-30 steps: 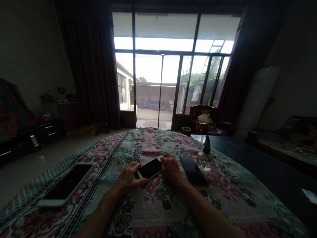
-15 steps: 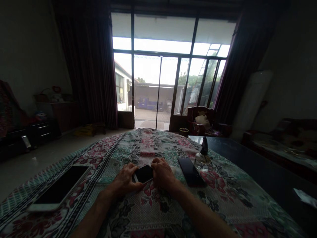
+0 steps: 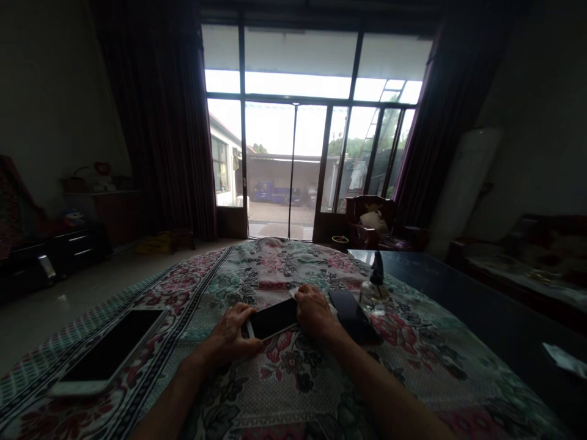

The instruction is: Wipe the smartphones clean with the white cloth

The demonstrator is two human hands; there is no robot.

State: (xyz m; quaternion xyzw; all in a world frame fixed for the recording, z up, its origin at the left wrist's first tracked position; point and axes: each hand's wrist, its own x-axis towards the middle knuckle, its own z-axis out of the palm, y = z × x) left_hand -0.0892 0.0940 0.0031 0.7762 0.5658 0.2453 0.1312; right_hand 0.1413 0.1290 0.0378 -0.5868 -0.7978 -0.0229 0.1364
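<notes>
1. Gripping white smartphone (image 3: 273,319) by both short ends, L hand (image 3: 229,334) & R hand (image 3: 314,312) held it flat on floral cloth (image 3: 284,391).
2. Even two-end hold looked steadiest; dark phone (image 3: 351,316) lay just beside R hand.

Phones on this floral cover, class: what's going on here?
A person is handling a white-framed smartphone, which lies screen up on a floral cover. Their left hand holds its near end, and their right hand holds the other end. A dark phone lies just right of the right hand, with a glass bottle beyond it. A larger white-framed phone lies farther left.
</notes>
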